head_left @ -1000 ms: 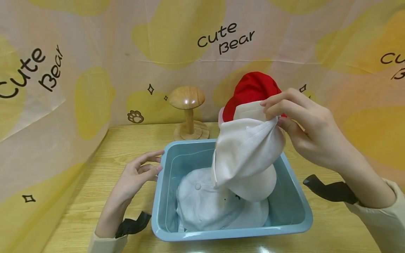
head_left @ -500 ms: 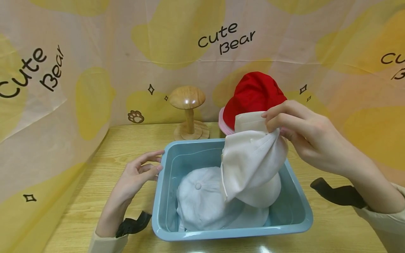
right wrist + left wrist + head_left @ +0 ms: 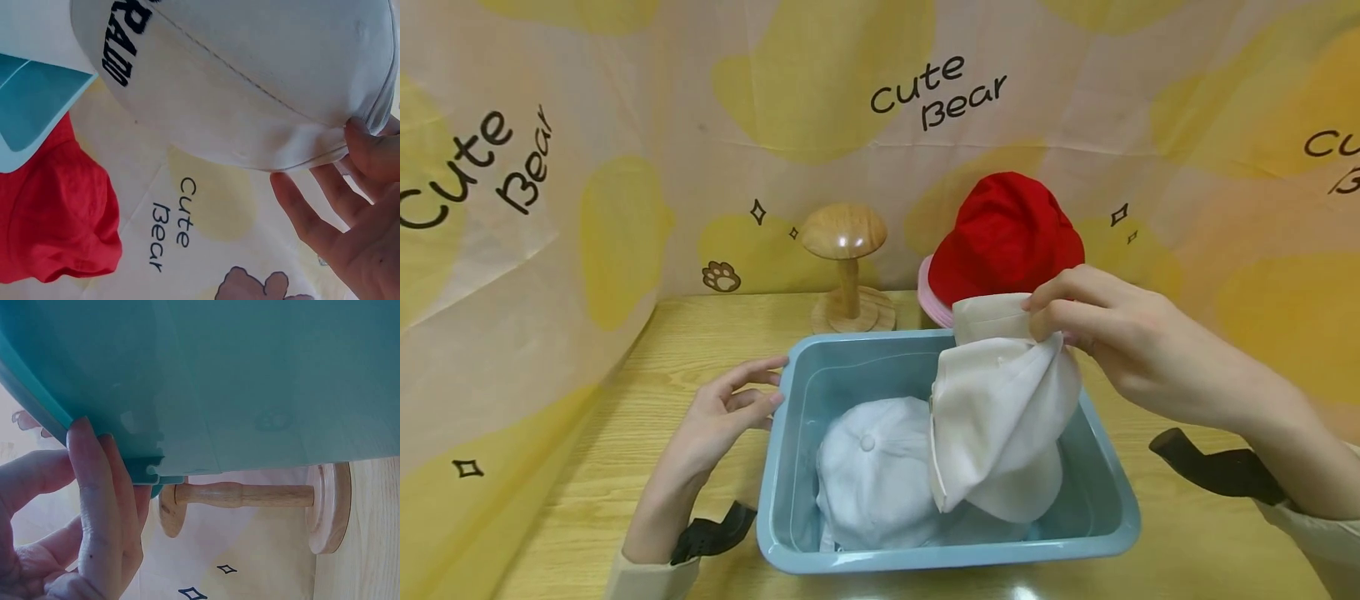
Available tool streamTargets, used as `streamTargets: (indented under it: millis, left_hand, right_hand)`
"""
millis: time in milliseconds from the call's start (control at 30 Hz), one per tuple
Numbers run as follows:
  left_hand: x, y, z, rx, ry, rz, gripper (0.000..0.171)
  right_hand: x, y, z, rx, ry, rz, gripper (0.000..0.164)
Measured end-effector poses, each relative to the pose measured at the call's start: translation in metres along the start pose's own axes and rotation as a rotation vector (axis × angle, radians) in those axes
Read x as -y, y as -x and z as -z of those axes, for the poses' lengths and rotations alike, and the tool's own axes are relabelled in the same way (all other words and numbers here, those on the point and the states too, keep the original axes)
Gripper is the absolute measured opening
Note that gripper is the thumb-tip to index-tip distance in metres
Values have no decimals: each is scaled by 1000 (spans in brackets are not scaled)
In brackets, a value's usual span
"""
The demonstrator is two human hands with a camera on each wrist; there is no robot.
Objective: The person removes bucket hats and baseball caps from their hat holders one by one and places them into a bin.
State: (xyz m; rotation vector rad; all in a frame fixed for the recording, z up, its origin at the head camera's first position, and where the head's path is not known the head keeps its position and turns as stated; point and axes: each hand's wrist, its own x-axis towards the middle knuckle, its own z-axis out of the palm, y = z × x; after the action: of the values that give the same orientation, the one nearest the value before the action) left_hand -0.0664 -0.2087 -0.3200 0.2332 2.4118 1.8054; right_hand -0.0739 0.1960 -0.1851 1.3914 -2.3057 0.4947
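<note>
A blue plastic basin (image 3: 1105, 467) stands on the table with a white baseball cap (image 3: 872, 471) lying in it. Over its right half hangs a second, cream-white cap (image 3: 1000, 417), its soft crown creased and its brim downward, partly covering the first. My right hand (image 3: 1112, 342) pinches this cap by its edge between thumb and fingers. Dark lettering shows on the held cap (image 3: 250, 75) in the right wrist view. My left hand (image 3: 726, 412) rests its fingertips at the basin's left rim, fingers loosely bent; the left wrist view shows these fingers (image 3: 97, 506) against the outer side.
Behind the basin stands a wooden mushroom-shaped hat stand (image 3: 847, 250). A red hat (image 3: 1007, 242) sits to its right on top of something pink (image 3: 931, 300). A patterned cloth (image 3: 775, 92) closes off the back and left of the wooden table (image 3: 602, 467).
My right hand has lowered the cream-white cap and moved slightly right, uncovering more of the red hat behind it. The left hand and the basin have stayed in place.
</note>
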Motion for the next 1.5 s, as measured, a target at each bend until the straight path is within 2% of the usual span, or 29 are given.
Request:
streamTargets:
  millis: [100,233,400,533,733,900,1000,1300,1500]
  left_hand:
    - [1,0,0,8,3,-3,47]
    - [2,1,1,8,8,0,47]
    - [1,0,0,9,13,-2,47]
    - [1,-1,0,8,13,0,47]
    - [1,1,1,7,3,9,47]
    - [1,0,0,6,7,-9,46]
    - [1,0,-1,5,7,-13,45]
    - [0,0,-2,-4,10,-16,45]
    - [-1,-1,-2,-2,5,-20,44]
  right_hand:
    - [-2,2,-1,22,16,34,41]
    - [-4,4,0,100,24,59,26]
    - [-4,6,5,222,62,33,45]
    - [-2,7,7,284,63,-8,47]
    - [-1,10,5,305,58,-42,49]
    - [0,13,3,305,100,-25,69]
    - [-1,13,3,325,97,-13,75]
    - [-3,13,4,374,111,-39,67]
    - [-2,10,6,472,94,-46,65]
